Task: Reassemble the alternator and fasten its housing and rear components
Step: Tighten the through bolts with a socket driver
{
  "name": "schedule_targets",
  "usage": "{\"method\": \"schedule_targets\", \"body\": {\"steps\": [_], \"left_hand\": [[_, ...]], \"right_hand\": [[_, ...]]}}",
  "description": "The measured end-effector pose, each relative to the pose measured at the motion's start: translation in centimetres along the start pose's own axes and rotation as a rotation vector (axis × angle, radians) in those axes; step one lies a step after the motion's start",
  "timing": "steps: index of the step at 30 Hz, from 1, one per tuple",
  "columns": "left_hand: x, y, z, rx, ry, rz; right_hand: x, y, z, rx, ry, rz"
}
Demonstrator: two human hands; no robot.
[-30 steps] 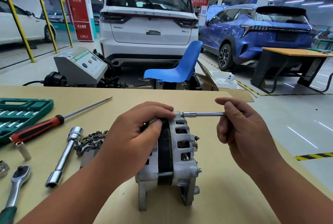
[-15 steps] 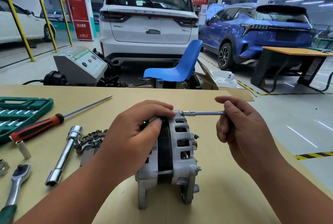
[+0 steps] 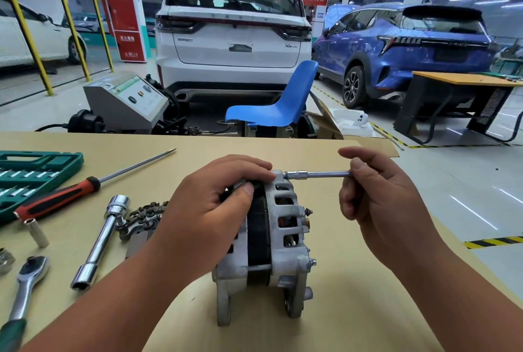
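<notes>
Head view: the alternator stands upright on the tabletop, in the same spot as a second ago. My left grip still curls over its top, thumb on the dark middle band. My right grip still pinches the thin driver between thumb and fingers. The driver lies level, its socket at the housing's top edge. Only my right thumb seems to sit slightly higher on the shaft. The screwdriver and ratchet lie unmoved at left.
</notes>
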State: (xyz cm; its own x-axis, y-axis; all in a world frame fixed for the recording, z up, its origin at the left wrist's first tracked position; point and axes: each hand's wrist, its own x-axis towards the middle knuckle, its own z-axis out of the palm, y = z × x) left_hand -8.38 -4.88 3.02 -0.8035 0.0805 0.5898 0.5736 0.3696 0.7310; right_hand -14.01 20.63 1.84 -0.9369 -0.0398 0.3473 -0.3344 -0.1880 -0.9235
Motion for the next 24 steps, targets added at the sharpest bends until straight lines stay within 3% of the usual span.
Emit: {"method": "schedule_targets", "body": {"steps": [24], "left_hand": [[-0.06, 0.02, -0.02, -0.003, -0.001, 0.005]], "right_hand": [[0.21, 0.27, 0.04, 0.011, -0.018, 0.033]]}}
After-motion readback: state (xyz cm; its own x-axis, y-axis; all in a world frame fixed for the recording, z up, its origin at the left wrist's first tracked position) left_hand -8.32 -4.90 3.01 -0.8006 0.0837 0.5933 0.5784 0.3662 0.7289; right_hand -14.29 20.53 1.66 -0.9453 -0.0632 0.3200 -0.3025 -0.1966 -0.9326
